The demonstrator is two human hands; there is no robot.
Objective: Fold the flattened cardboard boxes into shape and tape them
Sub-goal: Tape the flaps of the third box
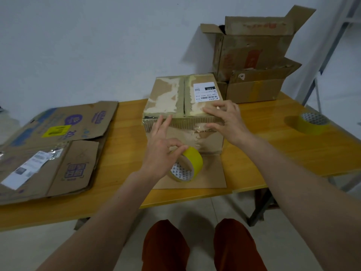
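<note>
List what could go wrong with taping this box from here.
1. The top flaps of the folded box show a gap along the seam; tape may bridge it unevenly.
2. The box surface is torn and peeled, so tape could stick poorly.
3. The left hand pinches the yellow tape roll loosely; it might slip.

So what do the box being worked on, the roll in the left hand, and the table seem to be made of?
The box looks like brown corrugated cardboard, matte; fluting shows along its torn front edge and the top paper has peeled pale. The roll in the left hand looks like glossy yellow plastic tape on a printed card core. The table appears to be yellow wood-grain laminate; it reflects light, though real wood cannot be ruled out.
</note>
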